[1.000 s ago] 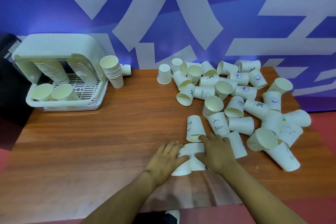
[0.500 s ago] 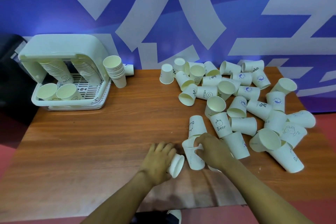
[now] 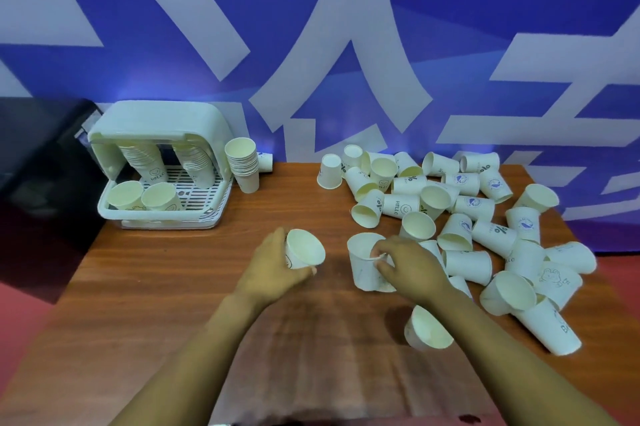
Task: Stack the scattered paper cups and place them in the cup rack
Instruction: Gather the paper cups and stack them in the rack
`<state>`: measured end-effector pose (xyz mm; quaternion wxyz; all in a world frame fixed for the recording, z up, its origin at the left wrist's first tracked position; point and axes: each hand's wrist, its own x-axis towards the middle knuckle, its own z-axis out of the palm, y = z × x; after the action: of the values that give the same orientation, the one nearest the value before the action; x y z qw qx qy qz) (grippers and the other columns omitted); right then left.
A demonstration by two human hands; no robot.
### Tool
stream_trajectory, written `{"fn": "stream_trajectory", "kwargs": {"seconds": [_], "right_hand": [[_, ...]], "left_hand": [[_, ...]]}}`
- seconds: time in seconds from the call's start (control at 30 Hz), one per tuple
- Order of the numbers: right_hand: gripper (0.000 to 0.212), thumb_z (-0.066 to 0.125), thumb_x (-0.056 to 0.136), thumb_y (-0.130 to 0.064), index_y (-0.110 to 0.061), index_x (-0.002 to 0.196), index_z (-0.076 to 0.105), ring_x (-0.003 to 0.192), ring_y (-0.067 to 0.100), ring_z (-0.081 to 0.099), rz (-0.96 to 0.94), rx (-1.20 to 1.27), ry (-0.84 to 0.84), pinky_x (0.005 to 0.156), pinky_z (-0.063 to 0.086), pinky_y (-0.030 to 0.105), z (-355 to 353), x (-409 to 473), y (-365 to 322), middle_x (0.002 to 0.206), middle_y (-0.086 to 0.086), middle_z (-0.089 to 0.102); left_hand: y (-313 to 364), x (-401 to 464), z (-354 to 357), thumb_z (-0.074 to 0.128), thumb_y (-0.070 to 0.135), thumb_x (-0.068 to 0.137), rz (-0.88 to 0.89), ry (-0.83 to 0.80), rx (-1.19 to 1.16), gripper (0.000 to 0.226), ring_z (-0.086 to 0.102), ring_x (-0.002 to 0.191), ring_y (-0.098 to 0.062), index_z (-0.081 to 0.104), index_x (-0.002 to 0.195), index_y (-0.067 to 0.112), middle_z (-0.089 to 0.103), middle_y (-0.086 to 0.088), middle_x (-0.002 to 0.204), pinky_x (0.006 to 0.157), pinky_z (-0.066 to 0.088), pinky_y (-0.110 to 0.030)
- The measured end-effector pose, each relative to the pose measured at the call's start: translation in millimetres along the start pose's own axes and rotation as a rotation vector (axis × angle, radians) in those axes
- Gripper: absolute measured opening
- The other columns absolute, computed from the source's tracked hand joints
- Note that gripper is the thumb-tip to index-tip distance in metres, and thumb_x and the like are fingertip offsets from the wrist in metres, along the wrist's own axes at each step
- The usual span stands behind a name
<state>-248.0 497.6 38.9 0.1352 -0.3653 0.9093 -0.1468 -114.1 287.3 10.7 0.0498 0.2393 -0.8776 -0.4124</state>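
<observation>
We see the left hand [image 3: 273, 270] gripping a single paper cup [image 3: 303, 249], fingers curled around its side, the mouth tilted up and to the right, held just above the wooden table [image 3: 156, 287]. The right hand [image 3: 412, 268] is a little apart from it and pinches the rim of an upright paper cup [image 3: 363, 263] standing on the table at the near edge of the pile. Under the right forearm lies a tipped cup [image 3: 427, 328], its mouth facing us.

The scattered cups [image 3: 478, 214] cover the right half of the table — most on their sides, a few upside down, some printed with "HELLO", a percent sign or a bear drawing.

At the far left corner stands the white cup rack [image 3: 162, 162], with two slanted stacks of cups under its hood and two loose cups lying in its tray. Just beside the rack's right side stands a stack of cups [image 3: 244, 166], mouth up.
</observation>
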Motion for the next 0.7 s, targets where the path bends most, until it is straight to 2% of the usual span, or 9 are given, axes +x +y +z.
{"fn": "stream_trajectory", "kwargs": {"seconds": [0.07,0.1,0.17,0.27,0.4,0.5,0.57,0.7], "right_hand": [[0.023,0.052,0.09,-0.023,-0.022,0.11,0.063,0.102,0.019,0.054,-0.032,-0.01,0.033,0.077,0.046,0.033,-5.8,6.1,-6.9,0.109,-0.001,0.06],[0.022,0.052,0.09,-0.022,-0.023,0.108,0.064,0.101,0.019,0.054,-0.047,0.001,0.05,0.076,0.046,0.034,-6.1,9.8,-11.6,0.107,-0.001,0.061],[0.021,0.054,0.088,-0.021,-0.023,0.106,0.064,0.098,0.019,0.056,-0.082,0.034,0.077,0.076,0.048,0.036,-3.6,17.5,-24.9,0.104,-0.001,0.061],[0.02,0.053,0.089,-0.02,-0.023,0.106,0.064,0.097,0.016,0.055,-0.103,0.069,0.081,0.076,0.046,0.033,5.4,23.9,-51.4,0.105,-0.004,0.059],[0.02,0.05,0.091,-0.022,-0.025,0.106,0.062,0.1,0.013,0.055,-0.134,0.062,0.049,0.081,0.047,0.034,20.9,24.8,-79.3,0.107,-0.007,0.058],[0.021,0.05,0.09,-0.021,-0.025,0.105,0.063,0.099,0.013,0.056,-0.106,0.032,0.056,0.078,0.048,0.035,22.5,33.1,-96.0,0.106,-0.008,0.059],[0.021,0.05,0.089,-0.02,-0.025,0.105,0.063,0.097,0.013,0.056,-0.083,0.022,0.081,0.074,0.048,0.034,24.4,41.4,-113.2,0.105,-0.008,0.06],[0.021,0.05,0.088,-0.021,-0.026,0.103,0.063,0.097,0.012,0.055,-0.09,0.014,0.087,0.073,0.046,0.031,41.3,58.5,-170.8,0.102,-0.01,0.058]], "left_hand": [[7.8,-5.3,-11.6,0.082,0.029,0.069,0.007,0.053,-0.094,0.076,0.046,0.115,-0.013,0.04,0.132,0.022,0.047,0.004,0.125,0.079,0.038,-0.01],[8.2,-9.0,-16.5,0.082,0.027,0.07,0.017,0.08,-0.113,0.077,0.045,0.116,-0.013,0.038,0.134,0.023,0.046,0.003,0.127,0.081,0.037,-0.01],[5.4,-16.7,-26.8,0.081,0.026,0.07,0.026,0.122,-0.115,0.074,0.045,0.116,-0.012,0.039,0.13,0.027,0.046,0.003,0.127,0.088,0.035,-0.017],[-9.6,-25.3,-45.8,0.082,0.029,0.068,0.0,0.16,-0.087,0.072,0.044,0.111,-0.01,0.042,0.129,0.025,0.045,0.006,0.121,0.088,0.034,-0.02],[-34.6,-20.7,-75.4,0.073,0.048,0.058,-0.018,0.17,-0.046,0.071,0.05,0.11,-0.018,0.047,0.12,0.027,0.051,0.003,0.115,0.085,0.044,-0.028],[-47.3,-15.6,-93.6,0.074,0.037,0.067,-0.013,0.156,-0.064,0.082,0.039,0.126,-0.015,0.037,0.139,0.022,0.041,0.003,0.132,0.097,0.035,-0.024],[-62.9,-14.5,-107.6,0.074,0.03,0.073,0.011,0.14,-0.057,0.084,0.036,0.128,-0.012,0.031,0.144,0.02,0.038,0.003,0.135,0.099,0.031,-0.021],[-110.7,-17.2,-157.4,0.076,0.031,0.068,-0.017,0.128,-0.051,0.07,0.043,0.115,-0.015,0.044,0.129,0.02,0.045,0.002,0.122,0.09,0.039,-0.024]]}}
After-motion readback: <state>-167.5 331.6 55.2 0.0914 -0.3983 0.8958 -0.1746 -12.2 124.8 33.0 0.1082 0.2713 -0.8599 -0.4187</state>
